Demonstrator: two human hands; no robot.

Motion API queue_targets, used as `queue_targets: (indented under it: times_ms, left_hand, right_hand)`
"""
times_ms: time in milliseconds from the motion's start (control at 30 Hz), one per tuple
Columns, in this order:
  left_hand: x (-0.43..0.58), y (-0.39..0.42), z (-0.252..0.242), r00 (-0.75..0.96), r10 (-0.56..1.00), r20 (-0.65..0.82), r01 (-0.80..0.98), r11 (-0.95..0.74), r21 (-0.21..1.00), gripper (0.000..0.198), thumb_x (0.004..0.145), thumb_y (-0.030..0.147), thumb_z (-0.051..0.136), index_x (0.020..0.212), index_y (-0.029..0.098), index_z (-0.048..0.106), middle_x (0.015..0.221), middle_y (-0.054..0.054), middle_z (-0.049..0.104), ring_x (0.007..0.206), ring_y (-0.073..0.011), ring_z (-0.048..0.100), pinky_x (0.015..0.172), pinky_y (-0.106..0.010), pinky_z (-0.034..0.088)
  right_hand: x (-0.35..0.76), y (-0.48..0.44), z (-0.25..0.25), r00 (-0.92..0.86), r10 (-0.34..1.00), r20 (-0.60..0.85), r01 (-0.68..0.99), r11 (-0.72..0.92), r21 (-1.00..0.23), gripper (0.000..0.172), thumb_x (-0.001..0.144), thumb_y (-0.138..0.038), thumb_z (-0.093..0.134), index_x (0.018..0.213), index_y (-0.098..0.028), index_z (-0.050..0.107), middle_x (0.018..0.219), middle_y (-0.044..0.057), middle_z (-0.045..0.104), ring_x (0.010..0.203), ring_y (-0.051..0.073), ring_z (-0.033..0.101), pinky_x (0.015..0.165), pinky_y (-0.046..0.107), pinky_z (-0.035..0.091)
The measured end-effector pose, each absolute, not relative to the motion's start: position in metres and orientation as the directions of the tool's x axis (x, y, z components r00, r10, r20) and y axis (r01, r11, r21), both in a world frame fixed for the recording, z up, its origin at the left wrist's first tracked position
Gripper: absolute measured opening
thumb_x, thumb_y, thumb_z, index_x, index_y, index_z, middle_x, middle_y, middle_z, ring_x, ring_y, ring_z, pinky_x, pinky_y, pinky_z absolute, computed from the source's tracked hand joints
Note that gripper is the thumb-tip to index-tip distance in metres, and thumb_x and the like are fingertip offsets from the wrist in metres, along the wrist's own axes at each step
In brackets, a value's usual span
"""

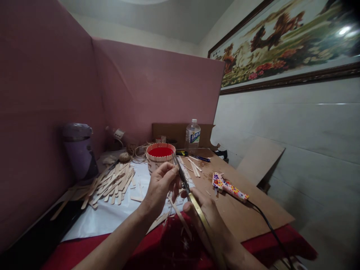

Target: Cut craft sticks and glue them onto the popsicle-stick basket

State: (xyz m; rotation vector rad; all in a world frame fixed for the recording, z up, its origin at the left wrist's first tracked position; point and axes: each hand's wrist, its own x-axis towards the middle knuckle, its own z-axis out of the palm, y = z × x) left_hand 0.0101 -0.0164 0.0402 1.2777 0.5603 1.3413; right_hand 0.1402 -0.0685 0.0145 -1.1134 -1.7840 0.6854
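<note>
Two hands meet just in front of a round box (160, 153) with a red top and walls of wooden sticks. The right hand (206, 215) is closed around the handles of a pair of scissors (196, 207), whose blades point up toward the box and end just short of it. The left hand (160, 187) is curled, its fingertips (174, 175) pinched together against the blades; whatever small piece they grip cannot be made out. A loose stick (180, 218) slants below the hands, over a red cloth (168, 245). Left of the box, a heap of sticks (112, 183) lies on a white sheet (109, 217), and farther left stands a purple jug (80, 150). Right of the box, a patterned glue gun (229, 188) rests on a brown board (253, 213). Behind the box and to its right stands a water bottle (192, 134).
</note>
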Motion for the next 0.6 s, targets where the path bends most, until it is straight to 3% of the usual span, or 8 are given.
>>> queue_targets:
  times_ms: [167, 367, 600]
  left_hand:
    - [0.012, -0.019, 0.042, 0.242, 0.910, 0.338, -0.384, -0.230, 0.894, 0.023, 0.079, 0.037, 0.054, 0.070, 0.018, 0.046, 0.049, 0.005, 0.051, 0.032, -0.0062, 0.041, 0.027, -0.016, 0.028]
    - [0.015, -0.022, 0.039, 0.318, 0.901, 0.294, -0.361, -0.171, 0.917, 0.024, 0.080, 0.036, 0.053, 0.068, 0.017, 0.046, 0.050, 0.003, 0.054, 0.033, -0.0064, 0.044, 0.030, -0.016, 0.032]
    - [0.011, -0.016, 0.039, 0.352, 0.903, 0.245, -0.365, -0.108, 0.925, 0.023, 0.078, 0.035, 0.057, 0.071, 0.016, 0.047, 0.061, -0.002, 0.061, 0.041, -0.0092, 0.052, 0.037, -0.021, 0.044]
  right_hand:
    - [0.137, -0.067, 0.005, -0.138, 0.897, 0.420, 0.359, 0.440, -0.823, 0.055, 0.074, -0.070, 0.040, 0.086, -0.018, 0.054, 0.063, 0.000, 0.052, 0.059, 0.015, 0.047, 0.058, 0.026, 0.037]
    - [0.137, -0.063, -0.001, -0.127, 0.942, 0.312, 0.243, 0.334, -0.911, 0.059, 0.075, -0.072, 0.036, 0.073, -0.016, 0.053, 0.061, 0.000, 0.047, 0.053, 0.011, 0.038, 0.047, 0.022, 0.032]
    - [0.144, -0.057, 0.018, -0.042, 0.952, 0.304, 0.185, 0.306, -0.934, 0.029, 0.081, -0.046, 0.054, 0.083, -0.016, 0.055, 0.072, 0.001, 0.057, 0.060, 0.012, 0.049, 0.053, 0.022, 0.038]
